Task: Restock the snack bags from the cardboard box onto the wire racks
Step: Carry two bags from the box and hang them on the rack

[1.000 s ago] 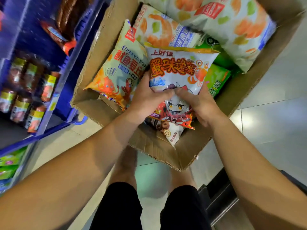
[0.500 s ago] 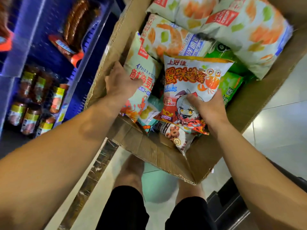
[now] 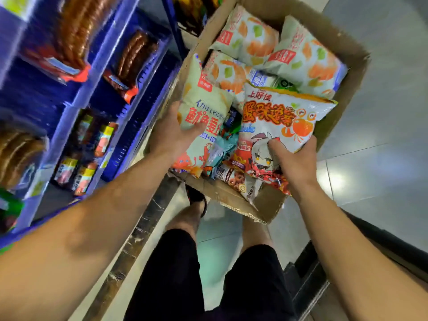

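Note:
An open cardboard box [image 3: 342, 42] on the floor holds several snack bags. My right hand [image 3: 293, 159] grips the lower edge of a white bag with orange letters and a crab picture [image 3: 278, 119], lifted above the others. My left hand [image 3: 172, 133] grips the left side of a pale cream bag with a red squid print [image 3: 203, 105] by the box's left wall, thumb across its front. Large white bags with orange and green shapes [image 3: 305, 63] fill the far end. A small ring-snack bag [image 3: 238, 181] lies at the near end.
Blue shelving [image 3: 129, 96] stands on the left with sausage packs [image 3: 132, 59] and jars [image 3: 83, 172]. Grey tiled floor [image 3: 382, 147] lies to the right. My legs in black shorts [image 3: 176, 274] stand just before the box. A dark object [image 3: 308, 274] sits at lower right.
My left hand let go of the crab bag, went to the box's left side and took hold of the cream squid bag. My right hand kept the crab bag.

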